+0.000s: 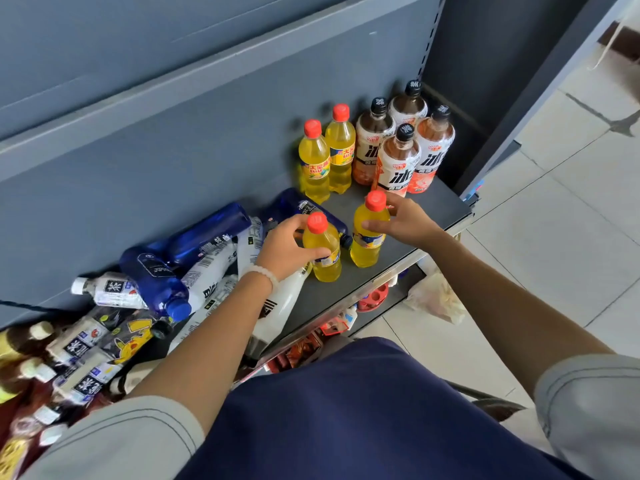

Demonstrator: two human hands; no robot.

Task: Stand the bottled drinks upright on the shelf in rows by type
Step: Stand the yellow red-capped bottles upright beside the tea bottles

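Both grips are grasping: the left hand [284,249] curls around one yellow bottle [323,252], the right hand [403,220] pinches the shoulder of a second yellow bottle [369,237]. Each stands upright on the shelf [440,209], in front of the two yellow bottles at the back [327,157]. Judging by that pair, slide these straight back into line behind them, keeping bases flat, clear of the toppled blue bottles [180,258] to the left.

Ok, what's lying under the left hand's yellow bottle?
The yellow bottle in the left hand stands by a white bottle lying flat beneath that wrist. Its base is hidden, so contact is unclear.
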